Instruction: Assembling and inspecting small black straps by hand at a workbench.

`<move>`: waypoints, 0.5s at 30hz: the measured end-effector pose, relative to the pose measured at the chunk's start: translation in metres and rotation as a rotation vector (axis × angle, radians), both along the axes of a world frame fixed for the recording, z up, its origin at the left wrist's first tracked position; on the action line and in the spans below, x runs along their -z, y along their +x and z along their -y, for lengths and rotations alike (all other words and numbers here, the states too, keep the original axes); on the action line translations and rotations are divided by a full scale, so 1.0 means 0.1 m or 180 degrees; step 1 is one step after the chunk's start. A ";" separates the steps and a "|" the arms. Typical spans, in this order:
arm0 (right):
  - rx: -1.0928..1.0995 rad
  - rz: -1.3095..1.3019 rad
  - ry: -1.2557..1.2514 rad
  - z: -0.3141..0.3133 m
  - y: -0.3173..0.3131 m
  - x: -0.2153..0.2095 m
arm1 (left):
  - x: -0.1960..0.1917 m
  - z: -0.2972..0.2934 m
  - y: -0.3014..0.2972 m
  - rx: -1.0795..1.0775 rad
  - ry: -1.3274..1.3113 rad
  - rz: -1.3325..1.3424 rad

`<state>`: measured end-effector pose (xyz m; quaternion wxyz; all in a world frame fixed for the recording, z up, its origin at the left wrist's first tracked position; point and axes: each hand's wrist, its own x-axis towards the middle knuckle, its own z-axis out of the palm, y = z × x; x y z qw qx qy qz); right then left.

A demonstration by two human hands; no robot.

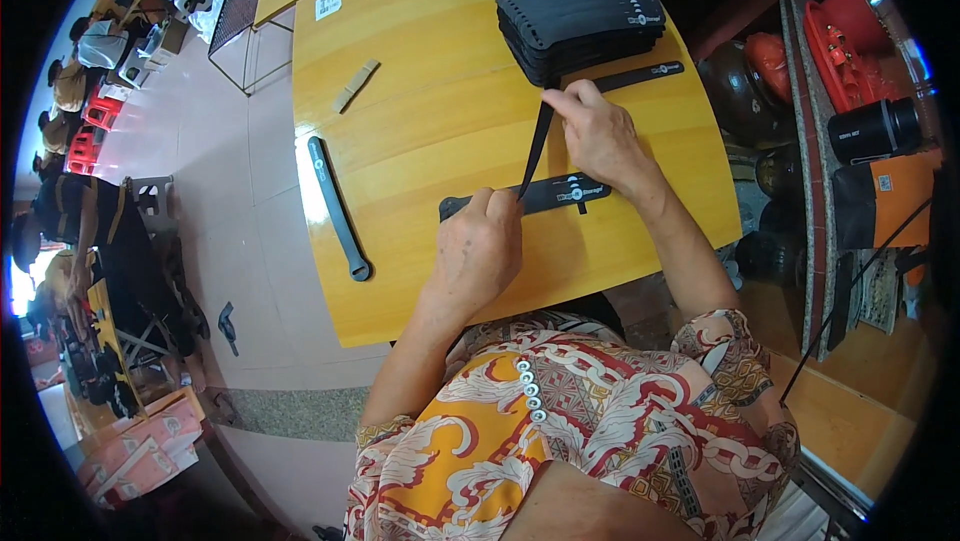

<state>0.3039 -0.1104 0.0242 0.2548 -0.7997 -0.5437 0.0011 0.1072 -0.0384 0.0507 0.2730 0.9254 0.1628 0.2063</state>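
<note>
A thin black strap (538, 146) is stretched at a slant between my two hands. My left hand (478, 251) is closed round its lower end, and my right hand (603, 136) pinches the upper end. Under it lies a flat dark strap piece with a white print (560, 194), its left part partly hidden by my left hand. Past my right hand is another dark strap piece (640, 76). A thick stack of black strap pieces (580, 29) stands at the far right of the table. Off to the left rests a separate dark strap piece with a holed end (340, 209).
The yellow wooden table (420, 151) also bears a small tan strip (355, 86) and a white label (328, 4). To the right, a shelf (815, 241) holds a black canister (875, 131) and a red basket (840, 56). Several people sit or stand at the left.
</note>
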 end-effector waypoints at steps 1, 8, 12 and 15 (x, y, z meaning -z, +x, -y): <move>-0.0118 0.0141 0.0065 0.00 -0.03 0.01 | 0.01 0.00 0.00 0.0028 -0.0275 0.0160; -0.0130 0.0153 0.0968 -0.01 0.00 0.12 | 0.02 -0.19 0.29 0.0299 -0.2093 0.0325; -0.0044 -0.0019 0.1017 0.03 0.00 0.16 | 0.17 -0.49 0.78 0.0262 0.0084 0.0653; 0.0084 -0.0299 0.1187 0.04 -0.01 0.20 | 0.31 -0.59 0.99 0.0508 0.1050 0.0391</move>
